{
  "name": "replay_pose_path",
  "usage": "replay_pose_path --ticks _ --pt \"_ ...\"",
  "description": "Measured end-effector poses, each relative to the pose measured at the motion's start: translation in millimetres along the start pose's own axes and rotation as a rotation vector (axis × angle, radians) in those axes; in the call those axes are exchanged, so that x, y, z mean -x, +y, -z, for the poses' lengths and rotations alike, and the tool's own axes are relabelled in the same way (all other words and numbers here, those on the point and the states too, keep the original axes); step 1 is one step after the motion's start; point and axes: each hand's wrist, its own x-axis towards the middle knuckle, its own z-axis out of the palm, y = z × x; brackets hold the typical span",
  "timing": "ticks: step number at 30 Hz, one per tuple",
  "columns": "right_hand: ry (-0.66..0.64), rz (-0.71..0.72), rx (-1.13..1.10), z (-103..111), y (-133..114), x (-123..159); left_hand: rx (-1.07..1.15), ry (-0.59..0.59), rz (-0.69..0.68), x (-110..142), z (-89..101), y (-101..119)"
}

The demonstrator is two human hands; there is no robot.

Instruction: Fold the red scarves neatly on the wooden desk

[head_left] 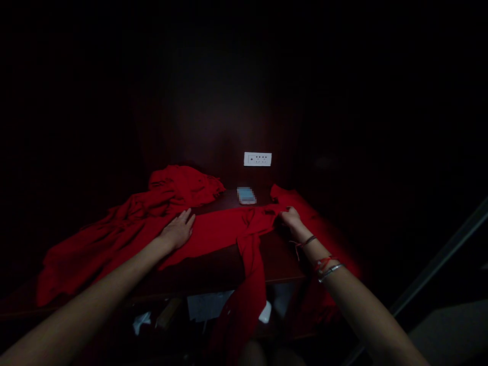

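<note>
A long piece of red cloth point(217, 229) lies spread over a dark shelf point(213, 269), and one narrow strip of it hangs over the front edge. My left hand point(178, 231) rests flat on this cloth with its fingers stretched out. At the cloth's right end, my right hand point(292, 219) pinches a bunched part between thumb and fingers. A crumpled heap of red cloth point(179, 185) sits behind my left hand. More red cloth point(305, 213) lies beyond my right hand and drapes down at the right. Whether these pieces join cannot be made out.
A small blurred light-blue item point(246, 195) lies at the back of the shelf. Above it, a white power socket point(257, 159) is set in the dark back wall. Below the shelf edge are papers point(209, 305) and a crumpled white item point(142, 323). The surroundings are very dark.
</note>
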Motion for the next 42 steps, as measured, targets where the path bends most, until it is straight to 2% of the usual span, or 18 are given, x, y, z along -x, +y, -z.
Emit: replay_pose_path --ticks 2,4,6,9,11,13,16,18,20,21,23,26,29,31,33,36,42 --pt "0.089 0.038 0.031 -3 -13 13 0.032 0.016 -0.048 -8 6.0 22" --pt "0.134 0.190 0.107 -11 -32 32 0.123 -0.010 -0.056 -17 7.2 49" --pt "-0.029 0.297 0.251 -25 -52 51 0.187 -0.079 -0.040 -25 4.0 72" --pt "-0.218 0.291 0.389 -45 -70 64 0.201 -0.186 -0.025 -28 -2.7 85" --pt "-0.248 0.226 0.288 -47 -73 57 0.185 -0.214 -0.030 -24 -5.6 76" --pt "-0.227 0.150 0.125 -33 -66 39 0.167 -0.213 -0.037 -15 -7.1 55" --pt "-0.177 0.088 0.024 8 -41 6 0.129 -0.185 -0.041 1 -6.8 10" --pt "-0.098 0.017 -0.060 38 -20 -13 0.120 -0.183 -0.047 10 -2.8 -17" --pt "-0.059 -0.026 -0.063 57 -4 -23 0.102 -0.178 0.014 15 6.4 -31" --pt "-0.043 -0.043 -0.048 61 2 -25 0.073 -0.176 0.057 15 12.9 -31" --pt "-0.014 -0.067 -0.014 56 5 -22 -0.011 -0.169 0.119 10 27.7 -15" --pt "-0.024 0.029 0.117 25 -5 -9 -0.014 -0.105 0.030 -7 41.9 37" --pt "-0.169 0.306 0.526 -8 -17 5 0.030 -0.014 -0.098 -28 33.0 85" --pt "-0.207 0.440 0.735 -19 -19 6 0.115 -0.005 -0.118 -37 16.9 97" --pt "-0.210 0.523 0.802 -18 -18 0 0.178 -0.052 -0.057 -41 -0.2 92" --pt "-0.214 0.559 0.788 0 -14 -16 0.204 -0.029 -0.031 -37 -16.3 66" --pt "-0.043 0.432 0.770 46 -16 -44 0.121 0.006 -0.028 -9 -15.2 19"
